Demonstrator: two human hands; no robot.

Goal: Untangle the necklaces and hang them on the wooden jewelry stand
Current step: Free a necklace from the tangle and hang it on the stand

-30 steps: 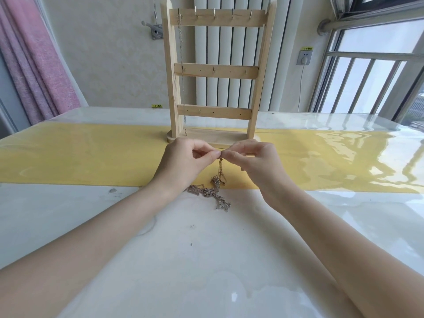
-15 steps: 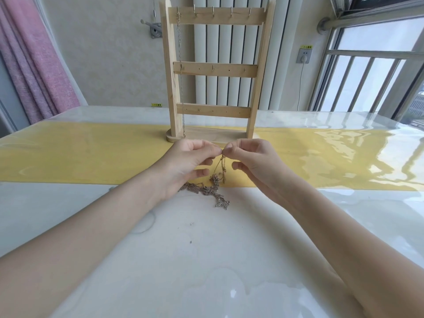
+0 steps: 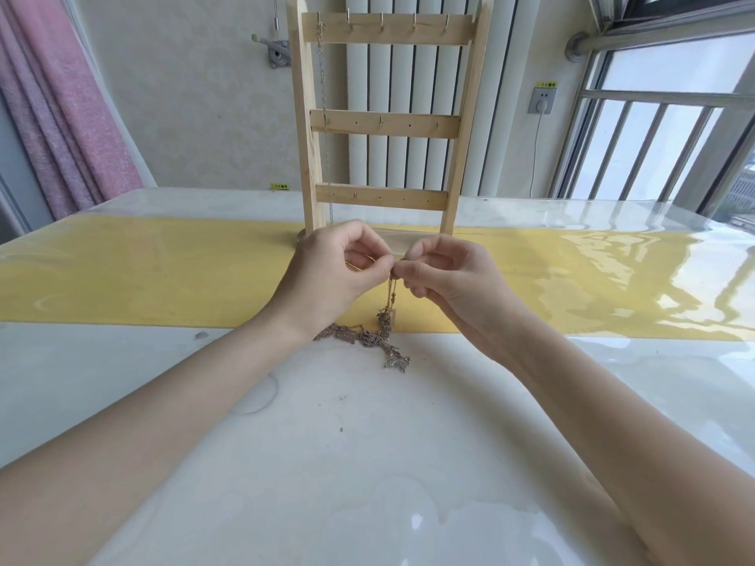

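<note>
Two hands, left hand [image 3: 335,275] and right hand [image 3: 445,279], met fingertip to fingertip, each pinching the chain. Since a second ago they had barely shifted; the tangle [image 3: 367,337] lay below them, so untangling continued. One necklace [image 3: 325,116] hung on the stand [image 3: 386,124] beyond.

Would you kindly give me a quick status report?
Left hand and right hand pinch thin chain. Tangled metal necklaces on table. One chain hangs on wooden jewelry stand. Nothing obstructing.

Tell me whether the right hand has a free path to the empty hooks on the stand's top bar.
Probably yes: nothing stands between the right hand and the top-bar hooks, though it pinches the tangled necklaces.
</note>
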